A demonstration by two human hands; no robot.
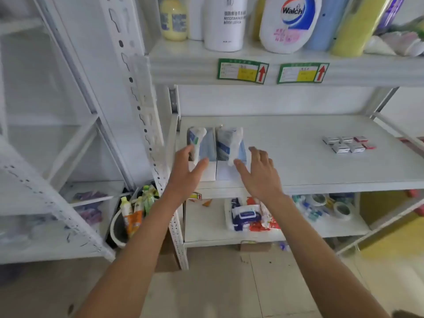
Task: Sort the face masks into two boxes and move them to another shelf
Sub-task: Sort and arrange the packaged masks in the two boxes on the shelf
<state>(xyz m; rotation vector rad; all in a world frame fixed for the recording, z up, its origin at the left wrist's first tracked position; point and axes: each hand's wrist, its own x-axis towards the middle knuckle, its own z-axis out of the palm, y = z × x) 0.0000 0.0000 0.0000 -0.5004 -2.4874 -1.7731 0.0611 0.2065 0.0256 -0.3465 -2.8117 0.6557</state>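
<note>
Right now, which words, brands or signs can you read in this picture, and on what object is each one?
"Walch": white bottle, top shelf.
"NICOTINAMIDE BODY LOTION", partly cut: white lotion bottle.
Red up arrows: two green shelf tags; their small print is blurred.
Mask packs, small boxes: unreadable.

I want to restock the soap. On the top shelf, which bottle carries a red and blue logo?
The wide white Walch bottle, right of the tall white body lotion bottle. The lotion bottle shows only grey text, and the small yellow bottle has a bluish label.
</note>
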